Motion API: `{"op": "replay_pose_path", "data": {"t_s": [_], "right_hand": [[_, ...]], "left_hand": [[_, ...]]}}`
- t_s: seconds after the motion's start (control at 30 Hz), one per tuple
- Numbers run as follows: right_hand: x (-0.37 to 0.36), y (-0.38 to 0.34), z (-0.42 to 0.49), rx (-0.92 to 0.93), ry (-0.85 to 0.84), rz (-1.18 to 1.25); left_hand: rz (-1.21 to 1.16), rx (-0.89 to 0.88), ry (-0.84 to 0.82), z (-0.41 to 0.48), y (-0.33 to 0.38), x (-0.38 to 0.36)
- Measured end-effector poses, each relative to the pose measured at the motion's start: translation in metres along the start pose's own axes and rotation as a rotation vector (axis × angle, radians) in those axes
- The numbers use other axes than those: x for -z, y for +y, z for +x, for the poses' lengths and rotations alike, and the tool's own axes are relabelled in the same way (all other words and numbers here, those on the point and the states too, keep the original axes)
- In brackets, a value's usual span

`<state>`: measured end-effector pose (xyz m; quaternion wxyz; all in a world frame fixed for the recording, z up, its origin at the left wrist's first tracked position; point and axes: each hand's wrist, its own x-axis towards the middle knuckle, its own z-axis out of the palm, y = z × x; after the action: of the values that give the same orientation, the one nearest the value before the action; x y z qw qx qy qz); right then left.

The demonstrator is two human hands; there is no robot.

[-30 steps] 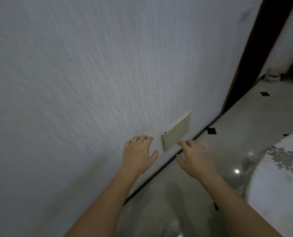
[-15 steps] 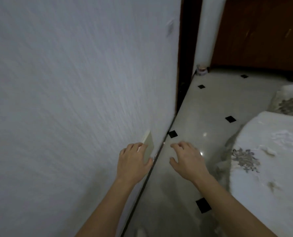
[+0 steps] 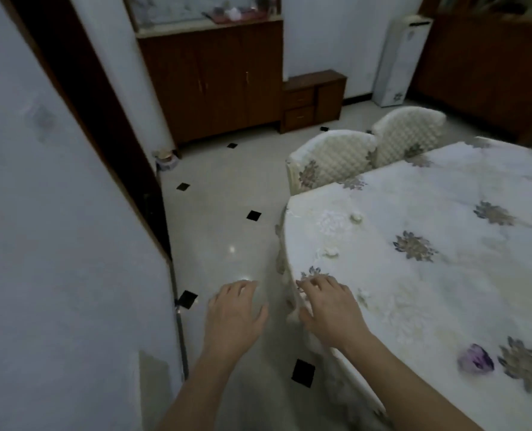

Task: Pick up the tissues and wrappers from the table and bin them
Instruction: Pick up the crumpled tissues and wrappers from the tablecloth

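A table (image 3: 445, 275) with a white flowered cloth fills the right side. Small crumpled white tissues lie near its left end: one (image 3: 356, 217) farther off, one (image 3: 331, 252) closer, one (image 3: 364, 294) just right of my right hand. A purple wrapper (image 3: 475, 362) lies near the front right. My left hand (image 3: 233, 312) hovers over the floor, fingers apart, holding nothing. My right hand (image 3: 328, 306) hovers over the table's left edge, also empty with fingers spread. No bin is in view.
A white wall (image 3: 56, 244) and dark door frame (image 3: 103, 126) stand close on the left. Two padded chairs (image 3: 336, 160) sit at the table's far side. Brown cabinets (image 3: 215, 79) line the back wall. The tiled floor (image 3: 227, 213) runs between wall and table.
My view has swung right from the wall to the room, bringing the table and chairs into sight. Both hands stay open; the right one is now over the table edge.
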<state>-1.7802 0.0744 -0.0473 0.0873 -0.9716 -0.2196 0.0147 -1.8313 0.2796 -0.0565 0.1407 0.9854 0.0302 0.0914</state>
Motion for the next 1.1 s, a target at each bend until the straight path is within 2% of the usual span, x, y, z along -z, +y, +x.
{"op": "replay_pose_path", "data": {"t_s": [0.3, 0.5, 0.7, 0.9, 1.1], "right_hand": [[0.013, 0.077, -0.061, -0.494, 0.080, -0.052], [0.006, 0.125, -0.129, -0.744, 0.052, -0.039], [-0.003, 0.185, -0.176, -0.872, 0.032, 0.016], [-0.025, 0.243, -0.201, -0.987, 0.019, 0.218], [-0.042, 0.276, -0.188, -1.043, -0.025, 0.414]], "left_hand": [[-0.205, -0.399, -0.128, 0.073, 0.062, -0.047], [-0.294, -0.540, -0.288, 0.087, 0.108, -0.090], [-0.314, -0.365, -0.550, 0.092, 0.143, -0.129], [-0.267, -0.249, -0.531, 0.094, 0.162, -0.157], [-0.251, -0.130, -0.543, 0.097, 0.180, -0.178]]}}
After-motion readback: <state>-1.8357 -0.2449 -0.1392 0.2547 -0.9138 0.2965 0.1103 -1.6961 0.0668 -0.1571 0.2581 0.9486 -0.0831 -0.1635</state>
